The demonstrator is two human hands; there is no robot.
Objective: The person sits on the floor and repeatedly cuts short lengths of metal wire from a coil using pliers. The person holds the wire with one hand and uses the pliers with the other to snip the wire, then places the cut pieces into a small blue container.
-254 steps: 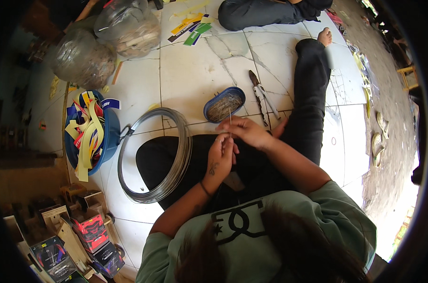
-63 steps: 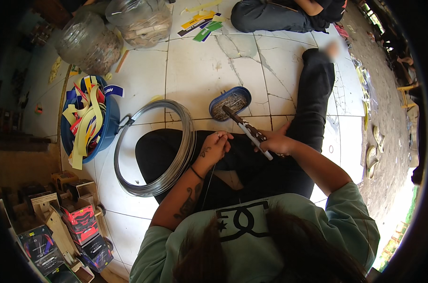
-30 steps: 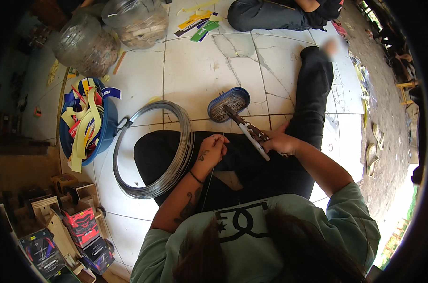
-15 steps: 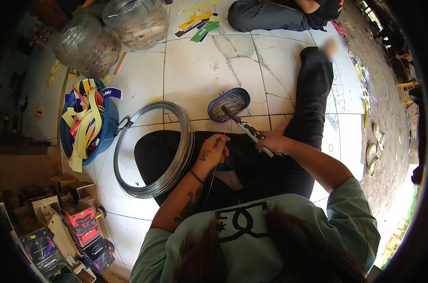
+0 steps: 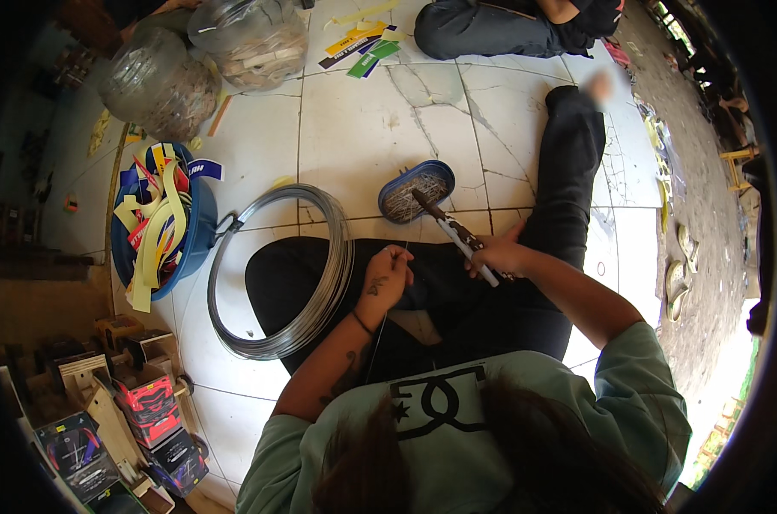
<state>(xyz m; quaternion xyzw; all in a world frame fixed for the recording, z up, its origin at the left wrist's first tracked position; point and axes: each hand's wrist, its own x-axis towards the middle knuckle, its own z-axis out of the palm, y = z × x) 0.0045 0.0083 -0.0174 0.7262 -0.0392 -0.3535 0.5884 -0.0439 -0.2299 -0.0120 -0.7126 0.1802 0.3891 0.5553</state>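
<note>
Thin wire point(image 5: 377, 341) runs through my left hand point(image 5: 387, 276), whose fingers are closed on it. My right hand point(image 5: 496, 257) grips a long two-armed hand tool point(image 5: 448, 224), one arm dark brown and the other whitish. Its dark tip overlaps the near edge of a small blue oval tray point(image 5: 449, 170) in this view; I cannot tell whether they touch. Many short, thin wire pieces point(image 5: 412, 197) lie in the tray. Left of my left hand, a large coil of grey wire point(image 5: 221, 317) rests partly over my bent leg.
A blue tub point(image 5: 202, 227) of coloured strips stands at left, below two clear bulging containers point(image 5: 153, 86) point(image 5: 250, 51). Printed strips point(image 5: 367, 51) lie on the cracked tile floor. Another person's leg point(image 5: 483, 32) is at the top. Boxed goods point(image 5: 149, 403) fill the lower left.
The tool's tip has shifted slightly right and its arms look closer together. My left hand has moved slightly left and down, still holding the wire.
</note>
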